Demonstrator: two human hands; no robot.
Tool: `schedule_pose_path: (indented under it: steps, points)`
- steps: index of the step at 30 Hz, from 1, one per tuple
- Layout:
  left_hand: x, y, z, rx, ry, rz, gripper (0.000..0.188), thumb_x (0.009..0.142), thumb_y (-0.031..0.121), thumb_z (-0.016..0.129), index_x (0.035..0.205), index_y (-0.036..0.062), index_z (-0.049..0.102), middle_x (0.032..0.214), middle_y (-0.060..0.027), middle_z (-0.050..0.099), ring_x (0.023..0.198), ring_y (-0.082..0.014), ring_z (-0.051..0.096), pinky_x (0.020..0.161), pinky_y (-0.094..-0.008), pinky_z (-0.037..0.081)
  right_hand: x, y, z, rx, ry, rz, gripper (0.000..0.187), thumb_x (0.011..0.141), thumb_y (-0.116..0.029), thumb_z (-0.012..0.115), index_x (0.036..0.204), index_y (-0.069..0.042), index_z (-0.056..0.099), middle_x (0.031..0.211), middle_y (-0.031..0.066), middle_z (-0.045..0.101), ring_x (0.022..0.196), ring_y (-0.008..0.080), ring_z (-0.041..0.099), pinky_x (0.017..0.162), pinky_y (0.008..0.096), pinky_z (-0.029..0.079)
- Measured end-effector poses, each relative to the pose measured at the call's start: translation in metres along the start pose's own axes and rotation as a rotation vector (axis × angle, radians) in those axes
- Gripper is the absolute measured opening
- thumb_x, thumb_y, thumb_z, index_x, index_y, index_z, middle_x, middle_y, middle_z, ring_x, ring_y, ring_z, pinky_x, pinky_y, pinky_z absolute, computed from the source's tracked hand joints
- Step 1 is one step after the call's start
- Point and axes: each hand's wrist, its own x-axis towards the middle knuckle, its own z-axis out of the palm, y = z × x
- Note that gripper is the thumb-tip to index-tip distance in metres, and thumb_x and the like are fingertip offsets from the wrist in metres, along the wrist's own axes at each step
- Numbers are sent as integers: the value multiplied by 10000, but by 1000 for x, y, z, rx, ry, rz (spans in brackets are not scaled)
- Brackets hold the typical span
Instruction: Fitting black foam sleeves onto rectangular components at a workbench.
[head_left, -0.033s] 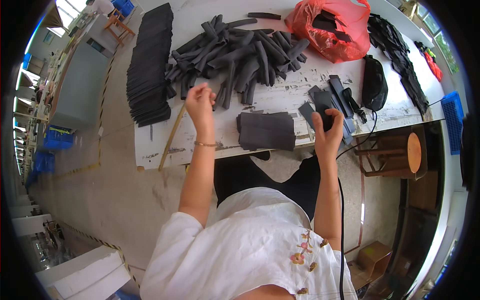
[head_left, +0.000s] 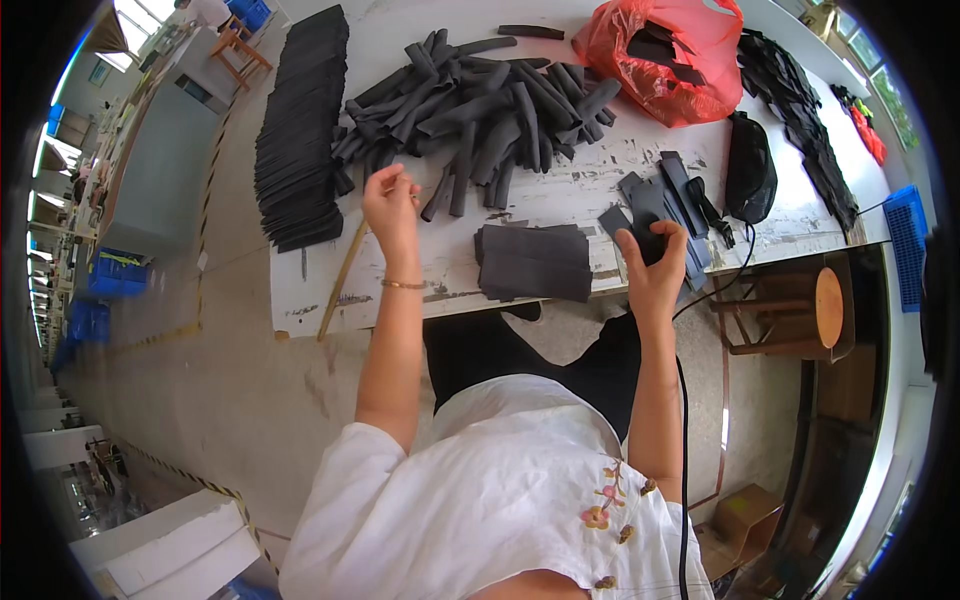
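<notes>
My left hand (head_left: 392, 207) hovers at the near left edge of a heap of dark grey rolled tubes (head_left: 490, 110). Its fingers are loosely bent, and nothing shows between them. My right hand (head_left: 658, 268) pinches a dark flat piece (head_left: 648, 205) between thumb and fingers, above several loose grey strips (head_left: 682, 195) fanned on the table. Part of that piece is hidden by the fingers. Between my hands, near the table's front edge, lies a neat stack of dark grey rectangular pieces (head_left: 534, 262).
A long row of overlapping black pieces (head_left: 300, 130) lines the table's left side, with a wooden stick (head_left: 343, 280) nearby. Back right are a red plastic bag (head_left: 660, 70), a black pouch (head_left: 748, 168) and a black cable (head_left: 735, 275). A wooden stool (head_left: 826, 305) stands at right.
My left hand has shifted slightly left, uncovering more of a tube at the heap's near edge. My right hand stays nearly in place with its piece.
</notes>
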Motion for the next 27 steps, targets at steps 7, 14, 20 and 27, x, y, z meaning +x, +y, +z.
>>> schedule_pose_path:
  steps: [7, 14, 20, 27]
  points:
    - [39, -29, -20, 447, -232, 25, 226, 835, 190, 707, 939, -7, 669, 811, -55, 676, 681, -128, 632, 593, -253, 488, -11, -22, 16, 2, -237, -40, 290, 841, -116, 705, 993, 6, 490, 956, 151, 538, 866, 319, 534, 788, 358, 440]
    - [42, -9, -9, 831, -476, 220, 305, 782, 266, 769, 909, 7, 669, 801, -99, 692, 685, -219, 665, 655, -323, 523, -23, -38, 19, 15, -353, -193, 259, 817, -60, 699, 990, -3, 515, 1035, 163, 571, 958, 342, 539, 818, 386, 439]
    - [6, 7, -27, -546, -449, -472, 139, 947, 58, 537, 1032, -37, 591, 944, -167, 676, 791, -244, 678, 741, -305, 554, -36, -59, 25, 216, -479, -36, 334, 828, -100, 717, 1084, -13, 520, 1137, 155, 592, 1002, 318, 569, 808, 375, 463]
    - [-34, -5, -4, -881, -361, -771, 142, 967, 99, 495, 1015, -24, 550, 784, -79, 528, 620, -141, 470, 562, -263, 393, -49, -83, 37, 198, -685, -159, 555, 762, -63, 765, 1260, -48, 522, 1120, 139, 594, 1044, 318, 554, 881, 343, 452]
